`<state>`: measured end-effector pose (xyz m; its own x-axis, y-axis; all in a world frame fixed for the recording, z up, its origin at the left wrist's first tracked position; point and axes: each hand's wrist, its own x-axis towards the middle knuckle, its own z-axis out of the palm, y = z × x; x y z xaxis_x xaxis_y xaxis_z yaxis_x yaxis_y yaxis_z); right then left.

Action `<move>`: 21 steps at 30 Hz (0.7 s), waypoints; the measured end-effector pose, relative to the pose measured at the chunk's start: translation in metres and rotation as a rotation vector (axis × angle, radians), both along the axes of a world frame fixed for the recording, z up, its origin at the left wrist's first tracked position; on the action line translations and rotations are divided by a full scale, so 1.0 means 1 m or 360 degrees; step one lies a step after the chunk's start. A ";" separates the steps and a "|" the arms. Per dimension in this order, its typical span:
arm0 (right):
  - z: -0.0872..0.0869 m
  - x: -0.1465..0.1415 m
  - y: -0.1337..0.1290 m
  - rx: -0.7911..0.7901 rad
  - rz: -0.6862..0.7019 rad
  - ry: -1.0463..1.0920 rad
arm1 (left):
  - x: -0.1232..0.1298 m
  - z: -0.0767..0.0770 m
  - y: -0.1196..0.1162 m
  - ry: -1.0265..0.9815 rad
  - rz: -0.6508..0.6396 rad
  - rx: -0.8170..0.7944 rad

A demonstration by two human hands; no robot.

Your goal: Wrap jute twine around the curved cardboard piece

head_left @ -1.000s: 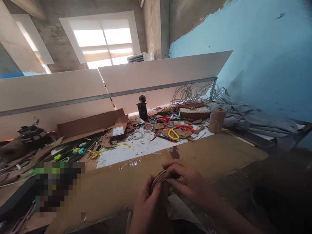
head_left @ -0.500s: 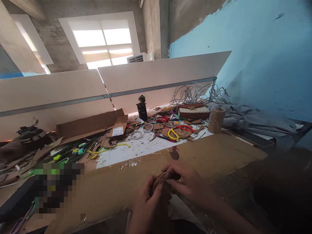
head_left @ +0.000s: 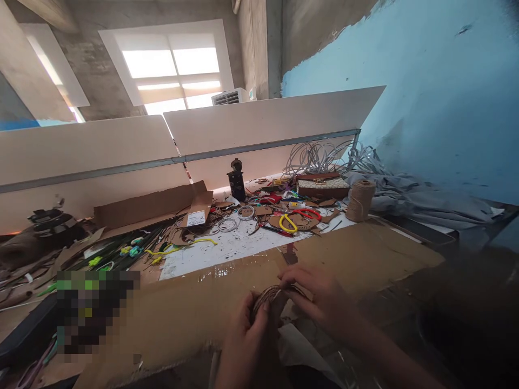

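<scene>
A small brown coiled piece (head_left: 267, 298), its layered edge facing up, is held near the front edge of the cardboard sheet (head_left: 182, 313). My left hand (head_left: 249, 329) grips its left side, thumb in front and fingers behind. At its right edge, my right hand (head_left: 312, 294) has the thumb and index finger pressed together at the coil's upper right. What exactly those fingertips pinch is too small to tell. Below the hands lies a whitish sheet (head_left: 302, 348), partly hidden.
Behind the cardboard are a twine spool (head_left: 360, 201), yellow-handled scissors (head_left: 288, 223), white wire rings (head_left: 227, 224), a dark bottle (head_left: 236, 181) and a brown purse (head_left: 323, 185). Scraps, green stems and a cardboard box (head_left: 150, 206) lie at the left.
My right hand has shifted slightly up and right, its fingers lifting from the front of the coil to its upper right edge. My left hand keeps its hold, and more of the coil shows.
</scene>
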<state>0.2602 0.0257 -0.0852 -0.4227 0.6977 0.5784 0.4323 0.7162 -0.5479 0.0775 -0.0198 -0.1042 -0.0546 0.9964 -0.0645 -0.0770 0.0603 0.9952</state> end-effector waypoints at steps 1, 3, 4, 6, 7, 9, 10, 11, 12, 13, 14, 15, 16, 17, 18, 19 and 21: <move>-0.001 -0.001 0.000 0.0070 -0.0017 -0.0011 | 0.000 0.000 0.000 -0.0002 0.0009 0.0010; -0.004 -0.002 -0.001 0.0199 -0.0056 -0.0025 | -0.001 0.002 0.000 0.0006 0.0032 0.0006; -0.005 -0.002 -0.002 0.0257 -0.0076 -0.0031 | -0.002 0.003 0.000 0.0017 0.0029 -0.0006; -0.007 -0.002 -0.003 0.0348 -0.0106 -0.0046 | -0.001 0.005 -0.001 0.0016 0.0017 -0.0026; -0.007 -0.002 -0.003 0.0374 -0.0111 -0.0053 | -0.001 0.006 -0.001 -0.0002 0.0015 -0.0033; -0.006 -0.002 -0.004 0.0394 -0.0115 -0.0064 | 0.003 0.006 -0.002 -0.0061 0.0050 -0.0032; -0.005 -0.002 -0.004 0.0403 -0.0113 -0.0073 | 0.005 0.005 -0.003 -0.0081 0.0082 -0.0028; -0.004 -0.002 -0.003 0.0414 -0.0107 -0.0090 | 0.007 0.005 -0.004 -0.0084 0.0120 -0.0021; -0.004 -0.002 -0.003 0.0431 -0.0102 -0.0115 | 0.008 0.005 -0.004 -0.0067 0.0161 -0.0008; -0.003 -0.003 -0.002 0.0455 -0.0100 -0.0147 | 0.010 0.005 -0.005 -0.0028 0.0199 0.0016; -0.003 -0.003 -0.002 0.0489 -0.0101 -0.0182 | 0.010 0.006 -0.005 0.0023 0.0222 0.0042; -0.003 -0.004 -0.001 0.0531 -0.0107 -0.0217 | 0.010 0.007 -0.006 0.0073 0.0236 0.0070; -0.004 -0.004 -0.001 0.0578 -0.0116 -0.0251 | 0.010 0.009 -0.006 0.0114 0.0249 0.0097; -0.005 -0.004 0.000 0.0623 -0.0130 -0.0286 | 0.009 0.011 -0.006 0.0142 0.0260 0.0116; -0.006 -0.004 0.000 0.0659 -0.0148 -0.0320 | 0.008 0.013 -0.006 0.0157 0.0261 0.0125; -0.007 -0.004 0.000 0.0682 -0.0166 -0.0352 | 0.007 0.015 -0.006 0.0161 0.0267 0.0128; -0.009 -0.004 -0.001 0.0678 -0.0197 -0.0393 | 0.005 0.019 -0.007 0.0157 0.0276 0.0124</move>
<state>0.2557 0.0244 -0.0942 -0.5116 0.4751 0.7160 0.6080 0.7889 -0.0891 0.0824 -0.0268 -0.0854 -0.2279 0.9733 0.0262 0.0184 -0.0226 0.9996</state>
